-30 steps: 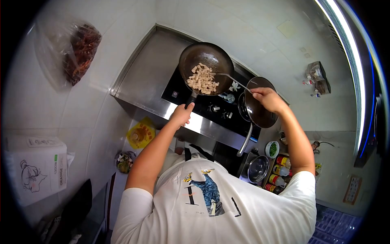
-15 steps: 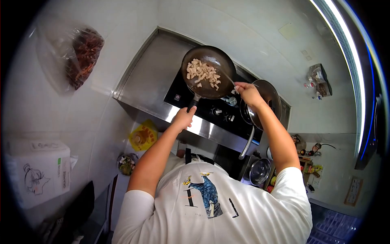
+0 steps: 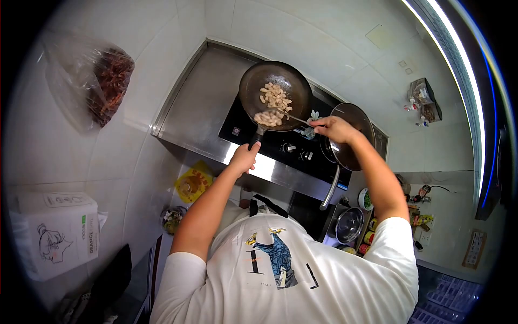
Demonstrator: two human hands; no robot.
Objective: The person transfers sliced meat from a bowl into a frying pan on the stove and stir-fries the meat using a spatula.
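Observation:
A dark wok (image 3: 251, 81) sits over the black stove (image 3: 232, 121), with pale chopped pieces (image 3: 276, 96) in it. My left hand (image 3: 244, 158) is closed around the black wok handle (image 3: 256, 139), below the wok. To the right, my right hand (image 3: 334, 130) grips the thin handle of a metal spatula (image 3: 298, 119). The spatula's head lies in the near part of the wok, with some of the pieces on it or against it. A second pan (image 3: 353, 116) with a long metal handle stands beneath and behind my right hand.
A glass bowl (image 3: 349, 224), a bowl of chopped greens (image 3: 367, 200) and several bottles (image 3: 369, 237) stand at the right. A yellow bag (image 3: 192, 183) and a container of scraps (image 3: 172, 219) are below the counter's left part. A plastic bag (image 3: 111, 86) hangs on the left wall.
My right hand first moved left toward the wok, then back a little to the right. The spatula's head is now nearer the wok handle, and the pieces have shifted. My left hand keeps its grip.

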